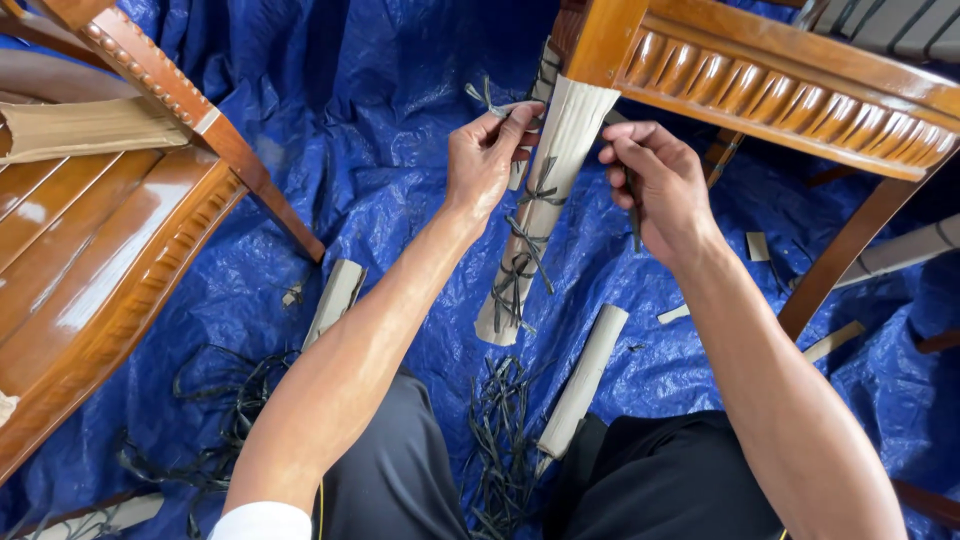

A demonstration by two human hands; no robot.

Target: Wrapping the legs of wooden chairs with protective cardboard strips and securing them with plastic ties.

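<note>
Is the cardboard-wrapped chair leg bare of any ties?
No, dark strings are tied around the cardboard wrap on the chair leg, between both hands.

Item: chair leg (pixel 548 190) sheathed in beige ribbed cardboard wrap.
Pose: slanted, upper end under the carved seat rail, lower end towards the blue tarpaulin.
Fastening: dark strap ties (pixel 527 235) knotted at several levels.
Loose end: strap tail (pixel 487 97) sticks out near the top, beside the wrap.
</note>
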